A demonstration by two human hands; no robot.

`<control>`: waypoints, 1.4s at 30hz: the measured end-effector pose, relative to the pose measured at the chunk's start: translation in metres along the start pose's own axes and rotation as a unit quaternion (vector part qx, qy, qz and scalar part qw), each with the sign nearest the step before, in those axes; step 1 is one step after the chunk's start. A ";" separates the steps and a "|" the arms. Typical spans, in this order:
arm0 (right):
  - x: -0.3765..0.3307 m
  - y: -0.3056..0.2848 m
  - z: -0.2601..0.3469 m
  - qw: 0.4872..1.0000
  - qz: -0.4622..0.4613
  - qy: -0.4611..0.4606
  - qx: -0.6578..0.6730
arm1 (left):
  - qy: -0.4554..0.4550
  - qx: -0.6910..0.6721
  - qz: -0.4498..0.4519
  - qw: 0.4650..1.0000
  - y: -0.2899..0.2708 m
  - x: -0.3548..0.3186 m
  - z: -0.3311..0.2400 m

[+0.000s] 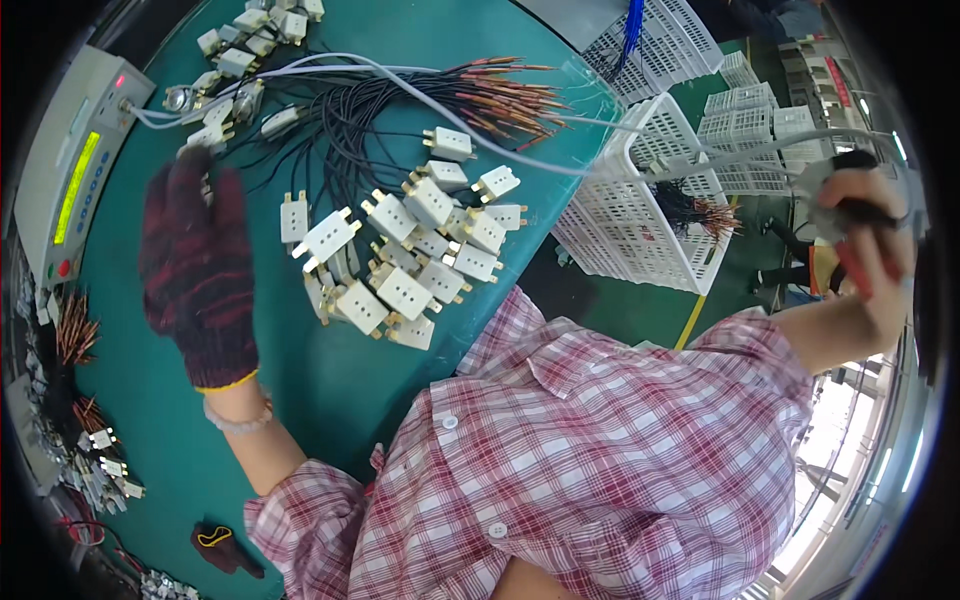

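My left hand point(200, 260), in a black and dark red knitted glove, is over the left of the table. Its fingers are bent, with a bit of metal showing between them; what they hold is mostly hidden. White connectors point(215, 130) with black wires lie just past its fingertips. Far to the right, my bare right hand point(868, 215) is raised beyond the table edge, smeared by motion. It is closed round a blurred grey and black corded tool point(850, 185) with a red part. In the middle lies a pile of white connectors point(405, 290) with brass tabs.
A bundle of copper-coloured wire ends point(510, 95) lies on the green table point(300, 400). At left stands a tester point(75, 160) with a lit yellow-green display. Grey cables point(440, 105) cross above the wires. White plastic crates point(610, 220) stand past the table edge. A spare glove point(225, 548) lies lower left.
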State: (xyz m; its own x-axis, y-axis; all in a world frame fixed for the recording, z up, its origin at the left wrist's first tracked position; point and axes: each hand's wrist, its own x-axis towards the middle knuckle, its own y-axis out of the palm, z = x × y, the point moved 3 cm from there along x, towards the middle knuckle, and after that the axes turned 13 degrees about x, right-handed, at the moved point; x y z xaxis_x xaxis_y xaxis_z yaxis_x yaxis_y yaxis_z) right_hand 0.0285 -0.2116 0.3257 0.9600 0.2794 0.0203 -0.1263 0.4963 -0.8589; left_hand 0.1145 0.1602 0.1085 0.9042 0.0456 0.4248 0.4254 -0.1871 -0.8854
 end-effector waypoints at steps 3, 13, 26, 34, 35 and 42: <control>-0.009 0.022 -0.034 1.000 -0.005 -0.005 0.026 | 0.267 -0.075 -0.092 0.956 0.022 0.043 -0.072; -0.047 0.129 -0.210 0.697 -0.174 -0.088 0.691 | 0.375 -0.045 0.494 0.783 0.148 0.139 -0.156; 0.037 0.218 -0.215 0.902 -0.095 0.013 0.421 | 0.464 -0.061 0.334 0.818 0.185 0.141 -0.201; 0.042 0.194 -0.262 0.790 -0.141 0.243 0.545 | 0.426 -0.136 0.422 0.789 0.200 0.137 -0.222; 0.049 0.187 -0.263 0.815 -0.171 0.221 0.508 | 0.408 -0.155 0.409 0.801 0.200 0.134 -0.228; 0.099 0.131 -0.245 0.864 -0.183 0.032 0.467 | 0.150 -0.388 0.441 0.795 0.170 0.152 -0.229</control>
State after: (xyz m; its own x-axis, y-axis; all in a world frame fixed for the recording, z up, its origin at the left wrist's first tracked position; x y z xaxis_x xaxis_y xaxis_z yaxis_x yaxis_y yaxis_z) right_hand 0.1682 -0.3207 0.0895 0.9865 -0.0687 0.1484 0.0713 0.9974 -0.0119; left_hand 0.3152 -0.0894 0.0658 0.7378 -0.6539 -0.1676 -0.6266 -0.5712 -0.5302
